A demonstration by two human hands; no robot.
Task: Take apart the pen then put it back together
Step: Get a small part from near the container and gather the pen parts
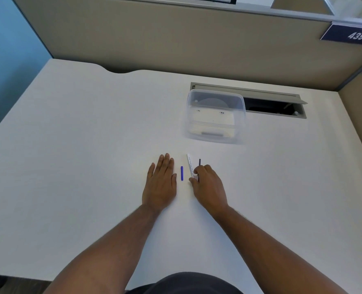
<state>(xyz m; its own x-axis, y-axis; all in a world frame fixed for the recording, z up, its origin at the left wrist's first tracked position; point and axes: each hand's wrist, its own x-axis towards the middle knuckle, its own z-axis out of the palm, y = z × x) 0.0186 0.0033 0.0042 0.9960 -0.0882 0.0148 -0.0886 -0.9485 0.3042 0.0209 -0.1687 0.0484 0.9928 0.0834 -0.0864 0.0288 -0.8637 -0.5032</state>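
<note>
Pen lies dismantled on the desk (91, 145): left hand (160, 183) flat, fingers together, empty beside the blue cap (182, 173); right hand (207, 185) fingers pinch the white barrel (189, 164), dark refill (199, 162) alongside, seemingly for reassembly.

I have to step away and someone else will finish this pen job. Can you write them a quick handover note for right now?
Left hand: flat on the desk, open, holding nothing.
Right hand: fingers on the white barrel; grip unclear.
Blue cap lies between the hands; a dark thin piece, probably the refill, lies right of the barrel, partly under the hand.
Done: pen apart in three pieces.
Left: refill into barrel, cap on.
</note>
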